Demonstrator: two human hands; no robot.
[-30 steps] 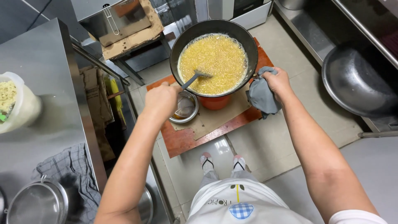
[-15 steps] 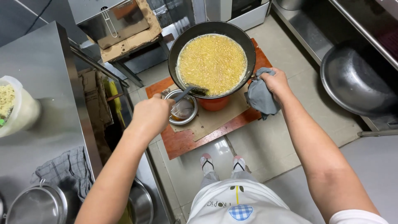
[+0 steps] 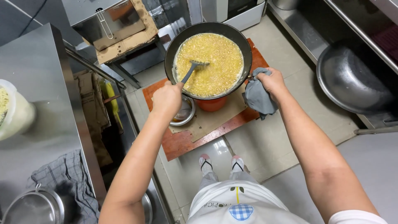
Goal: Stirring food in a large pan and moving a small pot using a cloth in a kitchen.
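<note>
Gripping a grey spatula [image 3: 191,69], the left hand [image 3: 166,98] dips its blade into the yellow bubbling food filling the dark wok [image 3: 178,39] just ahead. Opposite, the right hand [image 3: 271,81] clamps a grey cloth [image 3: 258,97] against the wok's rim. A small steel bowl [image 3: 185,114] sits just under the left hand on the red board [image 3: 182,143].

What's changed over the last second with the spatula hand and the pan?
The left hand swung the spatula from the small metal bowl back up into the yellow food in the pan; half a second ago its head was over the bowl. The right hand stays on the pan's edge through the grey cloth. Pan, bowl and board have not shifted.
</note>
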